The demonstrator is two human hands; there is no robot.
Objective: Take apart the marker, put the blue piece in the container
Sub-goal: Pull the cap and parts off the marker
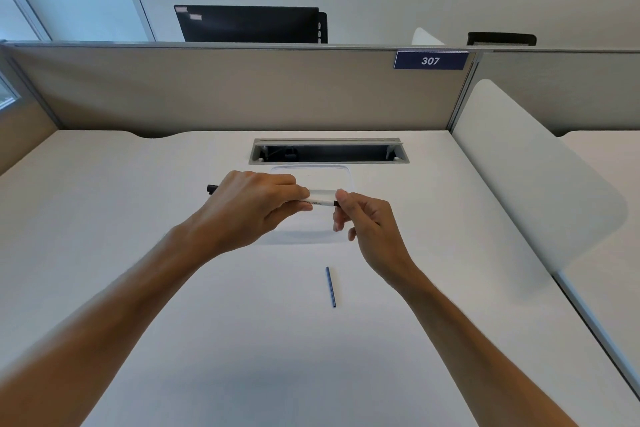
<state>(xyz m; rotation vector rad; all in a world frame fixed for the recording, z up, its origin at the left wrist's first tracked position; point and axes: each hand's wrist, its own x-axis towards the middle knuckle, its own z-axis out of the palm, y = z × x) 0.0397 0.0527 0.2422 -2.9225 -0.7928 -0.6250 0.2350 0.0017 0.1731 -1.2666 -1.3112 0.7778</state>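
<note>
Left hand [254, 208] fingers wrapped round marker [320, 203], right hand [367, 218] fingers pinching its end, blue piece [330, 286] on desk [207, 340], clear container [343, 172] behind

Office cubicle: partition [242, 90], desk [173, 201]

Blue piece [330, 287] on desk [173, 288], before container [309, 173]
</note>
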